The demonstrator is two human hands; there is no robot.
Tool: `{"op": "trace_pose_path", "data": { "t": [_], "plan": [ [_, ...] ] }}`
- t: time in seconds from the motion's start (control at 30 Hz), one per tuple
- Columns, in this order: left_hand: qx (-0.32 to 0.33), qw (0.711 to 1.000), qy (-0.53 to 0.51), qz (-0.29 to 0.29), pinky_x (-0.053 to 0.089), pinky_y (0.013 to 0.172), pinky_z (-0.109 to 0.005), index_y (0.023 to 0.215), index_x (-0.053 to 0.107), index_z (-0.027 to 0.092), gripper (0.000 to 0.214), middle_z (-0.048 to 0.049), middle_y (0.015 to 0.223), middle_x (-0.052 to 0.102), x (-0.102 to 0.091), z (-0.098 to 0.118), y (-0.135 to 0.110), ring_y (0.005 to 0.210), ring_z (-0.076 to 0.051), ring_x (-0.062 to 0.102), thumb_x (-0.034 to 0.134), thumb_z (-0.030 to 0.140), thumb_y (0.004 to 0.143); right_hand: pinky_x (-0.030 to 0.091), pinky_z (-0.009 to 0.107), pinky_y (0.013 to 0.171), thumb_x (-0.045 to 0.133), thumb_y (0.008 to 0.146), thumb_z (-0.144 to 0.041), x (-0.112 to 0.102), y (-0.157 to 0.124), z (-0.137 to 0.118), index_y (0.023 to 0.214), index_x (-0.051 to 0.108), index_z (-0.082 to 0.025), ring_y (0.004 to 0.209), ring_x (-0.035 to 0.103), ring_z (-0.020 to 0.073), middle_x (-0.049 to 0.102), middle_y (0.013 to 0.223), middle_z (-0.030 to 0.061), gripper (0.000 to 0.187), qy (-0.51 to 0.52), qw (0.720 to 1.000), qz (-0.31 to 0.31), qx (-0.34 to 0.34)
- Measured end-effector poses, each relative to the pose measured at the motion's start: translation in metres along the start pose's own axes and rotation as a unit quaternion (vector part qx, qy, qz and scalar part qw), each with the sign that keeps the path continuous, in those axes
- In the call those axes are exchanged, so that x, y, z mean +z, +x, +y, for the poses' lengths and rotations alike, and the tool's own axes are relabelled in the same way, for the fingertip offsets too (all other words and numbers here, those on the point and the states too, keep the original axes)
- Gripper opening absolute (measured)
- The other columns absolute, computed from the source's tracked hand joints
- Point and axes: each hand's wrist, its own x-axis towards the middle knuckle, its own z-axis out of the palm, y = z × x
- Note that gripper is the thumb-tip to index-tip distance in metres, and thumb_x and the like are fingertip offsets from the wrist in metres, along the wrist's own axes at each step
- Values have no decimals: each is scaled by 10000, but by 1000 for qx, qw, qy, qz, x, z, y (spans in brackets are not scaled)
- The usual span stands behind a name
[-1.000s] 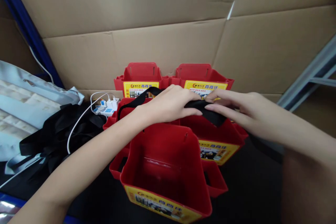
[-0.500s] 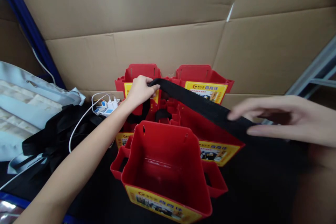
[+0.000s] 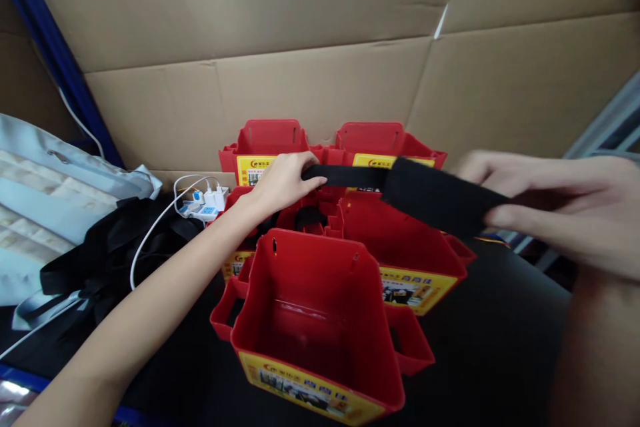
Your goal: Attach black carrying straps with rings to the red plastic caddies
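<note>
A black strap (image 3: 353, 177) with a wider black end piece (image 3: 440, 199) stretches between my two hands above the red plastic bins. My left hand (image 3: 287, 180) pinches its narrow part. My right hand (image 3: 540, 193), somewhat blurred, grips the wide end between thumb and fingers. Below them, in front, stands a red bin (image 3: 315, 320) with a yellow label and loops on both sides. Another red bin (image 3: 400, 233) sits behind it to the right, and a dark rolled item (image 3: 310, 217) lies among the bins.
Two more red bins (image 3: 273, 137) stand against the cardboard wall (image 3: 260, 93). At left are a white power strip (image 3: 207, 203) with plugs and cables, a heap of black straps (image 3: 115, 247) and a pale blue bag (image 3: 45, 193). A blue post (image 3: 55, 47) rises behind.
My left hand has moved slightly right along with the strap. My right hand has risen, lifting the wide end, and the strap now runs flatter between the hands.
</note>
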Motion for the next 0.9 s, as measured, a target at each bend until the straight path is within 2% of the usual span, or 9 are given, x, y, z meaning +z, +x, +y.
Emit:
{"op": "trace_pose_path", "data": {
  "t": [0.1, 0.17, 0.27, 0.33, 0.4, 0.57, 0.7, 0.8, 0.9],
  "plan": [
    [56, 996, -4, 67, 393, 872, -328, 1021, 576, 130, 311, -105, 1056, 594, -13, 5, -15, 998, -203, 525, 589, 316, 771, 443, 272, 668, 622, 731, -423, 11, 12, 0, 599, 534, -179, 789, 548, 157, 584, 879, 63, 291, 104, 994, -10, -27],
    [78, 994, -51, 61, 406, 860, -299, 1001, 583, 141, 270, -80, 1026, 605, -22, 9, -29, 967, -175, 542, 540, 330, 813, 441, 236, 609, 643, 720, -394, 20, 16, 8, 641, 545, -179, 687, 544, 121, 598, 796, 29, 249, 133, 991, 3, -17],
    [106, 978, -142, -108, 438, 767, -241, 1018, 583, 164, 296, -44, 989, 635, -30, 15, -49, 878, -142, 580, 540, 371, 812, 433, 220, 514, 655, 705, -396, 34, 21, 21, 841, 638, -185, 543, 520, 101, 593, 640, -8, 252, 147, 986, -77, -1],
    [128, 954, -146, -230, 428, 747, -235, 1055, 568, 174, 287, -37, 989, 640, -29, 16, -57, 853, -141, 585, 536, 336, 821, 471, 247, 598, 606, 748, -404, 42, 24, 28, 982, 657, -190, 653, 581, 135, 649, 757, 18, 322, 128, 978, -166, -5],
    [144, 938, -121, -291, 403, 732, -239, 1031, 565, 176, 213, -22, 919, 642, -26, 15, -60, 779, -131, 575, 471, 263, 861, 478, 274, 711, 547, 790, -411, 50, 27, 31, 1028, 663, -198, 817, 603, 171, 665, 926, 43, 339, 109, 963, -245, -13],
    [133, 936, -76, -317, 354, 664, -233, 911, 527, 174, 146, 13, 745, 574, -26, 9, -62, 650, -112, 476, 387, 212, 891, 469, 263, 691, 564, 779, -405, 67, 31, 35, 1102, 629, -200, 781, 602, 153, 666, 962, 38, 388, 119, 931, -345, 13],
    [117, 928, -77, -346, 320, 578, -207, 909, 490, 180, 117, 21, 728, 531, -34, 7, -64, 614, -97, 444, 375, 192, 891, 446, 248, 748, 519, 821, -369, 76, 33, 33, 962, 686, -163, 831, 594, 141, 660, 945, 43, 300, 170, 892, -419, -16],
    [114, 929, -70, -346, 310, 565, -201, 903, 486, 181, 110, 28, 708, 515, -35, 7, -66, 606, -91, 429, 378, 201, 893, 438, 236, 750, 502, 837, -332, 82, 34, 30, 938, 685, -135, 819, 587, 127, 651, 934, 52, 287, 194, 872, -449, -29],
    [112, 929, -80, -344, 310, 551, -190, 898, 486, 183, 110, 37, 686, 503, -34, 8, -67, 591, -81, 429, 377, 194, 893, 432, 240, 756, 479, 853, -316, 86, 34, 27, 940, 672, -119, 818, 576, 124, 639, 939, 62, 289, 193, 868, -456, -45]
  ]
}}
